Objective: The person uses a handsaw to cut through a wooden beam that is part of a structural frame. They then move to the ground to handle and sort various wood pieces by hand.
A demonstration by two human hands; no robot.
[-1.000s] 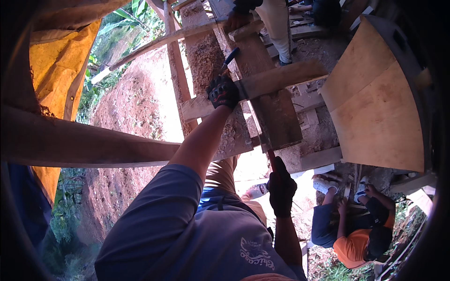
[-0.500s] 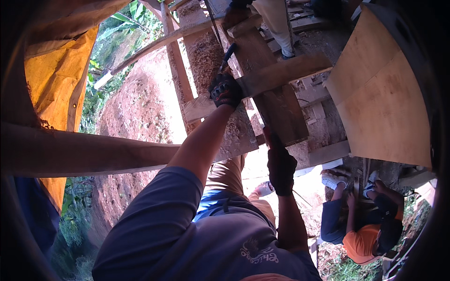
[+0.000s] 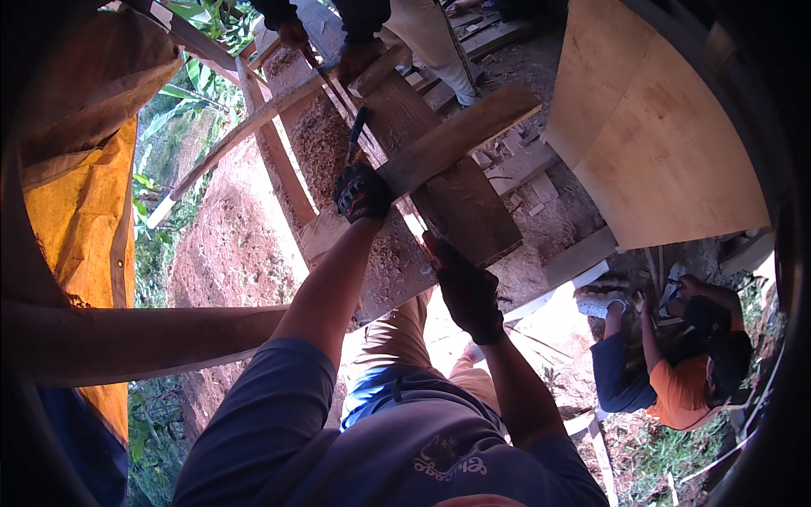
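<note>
The left hand (image 3: 363, 193) clasps the crosswise board (image 3: 460, 139), which runs toward two o'clock, apparently steadying it over the wide plank (image 3: 465, 203); the right hand (image 3: 469, 297) grips a reddish handle (image 3: 432, 247) at its eleven o'clock.

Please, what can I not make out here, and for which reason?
All in the head view:
- what the black-gloved right hand may grip: mostly hidden by the hand itself
- lower end of the slim black-handled tool: the black-gloved left hand covers it
- head of the standing co-worker in beige trousers: above the top edge
- what the seated orange-shirted person handles: too small, dark
</note>
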